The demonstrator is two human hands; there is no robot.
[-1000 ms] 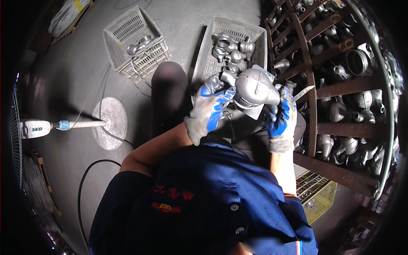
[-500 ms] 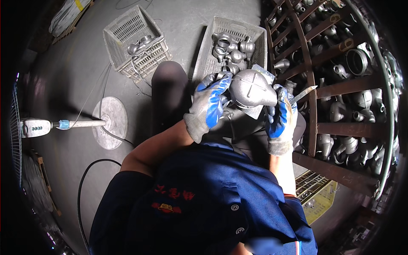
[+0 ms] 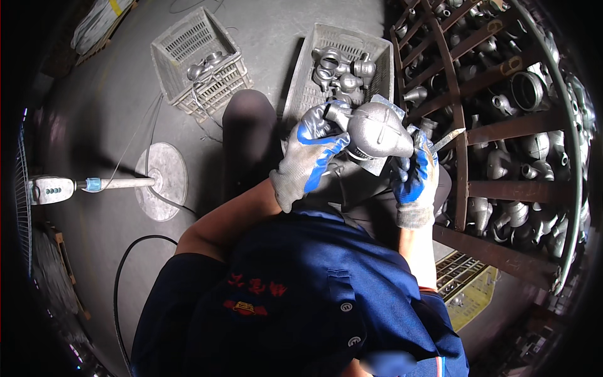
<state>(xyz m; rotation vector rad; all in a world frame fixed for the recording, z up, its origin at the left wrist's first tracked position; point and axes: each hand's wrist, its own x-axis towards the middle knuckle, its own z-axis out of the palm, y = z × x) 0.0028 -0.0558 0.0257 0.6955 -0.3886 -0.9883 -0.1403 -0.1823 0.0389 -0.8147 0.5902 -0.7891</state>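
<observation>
Above my lap a rounded silver-grey metal casting (image 3: pixel 379 131) hangs between my hands, a raised rib across its dome. A threaded neck sticks out at its left, within the fingers of my left hand (image 3: pixel 309 154), closed on it. Around the tapering right end, my right hand (image 3: pixel 414 176) is closed too. From that hand a narrow, pale blade-like tool (image 3: pixel 448 138) points to the right; its grip is hidden by the fingers. Both hands wear grey gloves with blue coating. Behind the casting shows a flat grey plate (image 3: pixel 377 164), partly covered.
Beyond my hands a grey plastic crate (image 3: pixel 386 75) holds several similar castings. Another crate (image 3: pixel 169 69) stands farther left. At the right, a brown metal rack (image 3: pixel 461 169) is full of castings. A fan's round base (image 3: pixel 166 188) and a black cable (image 3: pixel 120 276) lie left; a yellow crate (image 3: pixel 480 301) sits lower right.
The casting has turned and shifted slightly right, so its threaded neck now shows. My left hand has rolled its grip round that neck. My right hand has barely moved.
</observation>
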